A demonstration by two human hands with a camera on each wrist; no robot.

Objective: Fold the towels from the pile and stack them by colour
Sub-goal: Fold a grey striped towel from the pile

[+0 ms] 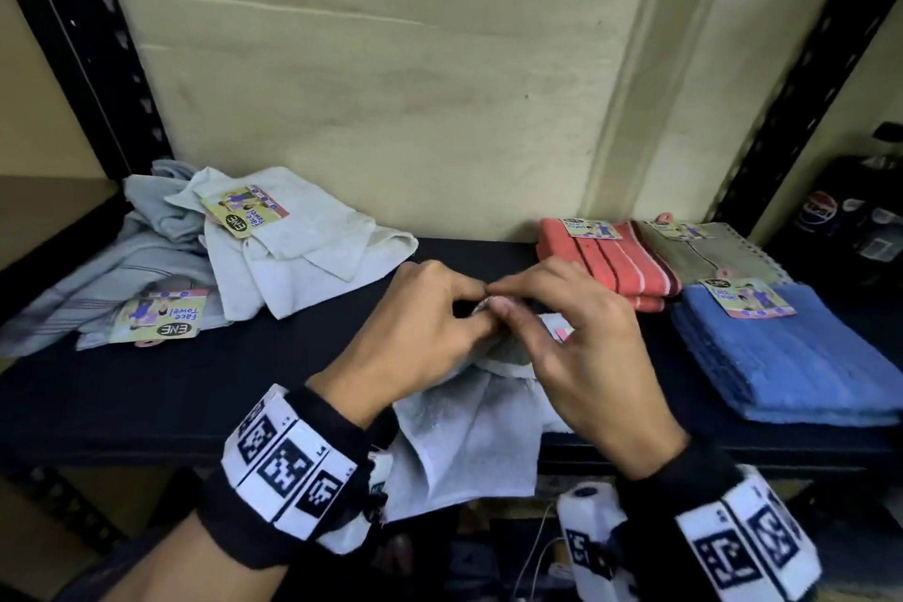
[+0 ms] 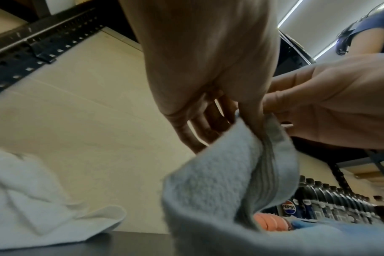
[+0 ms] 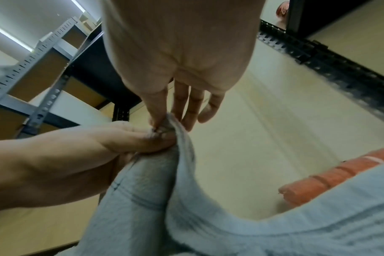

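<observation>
A pale grey-blue towel [image 1: 464,440] hangs from both hands over the front edge of the black shelf [image 1: 171,406]. My left hand [image 1: 430,332] and right hand [image 1: 576,337] meet at its top edge, each pinching the hem between thumb and fingers. In the left wrist view the thumb presses the striped hem of the towel [image 2: 219,173]. In the right wrist view the thumb and forefinger pinch the towel [image 3: 156,199] right beside the left hand's thumb. The unfolded pile [image 1: 234,249] of pale towels with paper tags lies at the back left.
Folded stacks sit at the right: orange striped towels [image 1: 615,264], an olive towel [image 1: 718,249] behind, blue towels [image 1: 782,357] in front. Dark soda bottles [image 1: 850,220] stand beyond the right shelf post. A wall closes the back of the shelf.
</observation>
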